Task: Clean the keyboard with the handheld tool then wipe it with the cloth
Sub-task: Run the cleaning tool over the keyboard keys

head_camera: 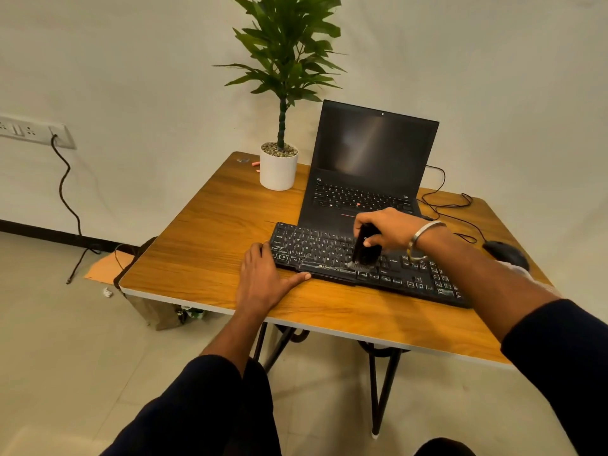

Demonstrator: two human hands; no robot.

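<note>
A black keyboard (316, 250) lies across the front of the wooden table (204, 245). My right hand (386, 230) grips a black handheld brush (363, 250) upright, with its bristle end down on the keys near the space bar. At the keyboard's left end rests my left hand (263, 274), fingers straight, thumb stretched along the front edge. A white patch that may be the cloth (513, 268) shows past my right forearm, mostly hidden.
An open black laptop (368, 169) stands just behind the keyboard. A potted plant (279, 166) sits at the table's back left. A black mouse (503, 253) and its cable lie at the right. The table's left part is bare wood.
</note>
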